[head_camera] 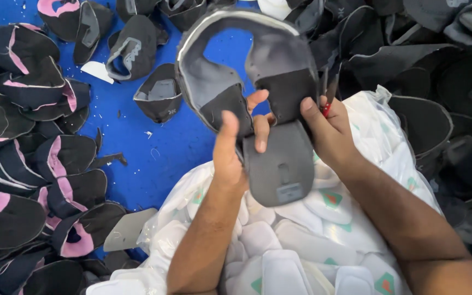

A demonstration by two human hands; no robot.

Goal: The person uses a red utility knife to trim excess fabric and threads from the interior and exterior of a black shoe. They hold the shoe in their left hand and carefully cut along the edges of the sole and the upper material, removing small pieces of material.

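Note:
Both hands hold up a grey and black shoe upper (258,82) with its grey tongue (279,164) hanging down toward me. My left hand (230,147) grips the upper's left side, thumb raised along it. On the right side, my right hand (323,128) pinches the upper and tongue, and also holds a small red-handled tool. Below my forearms lies a clear plastic bag (389,125) filled with several white insole pieces (285,262).
A blue work surface (154,147) lies beneath. Stacks of black and pink shoe uppers (39,180) cover the left side. Dark grey and black uppers (438,71) are heaped at the right and along the top. A loose grey piece (124,229) lies near the bag.

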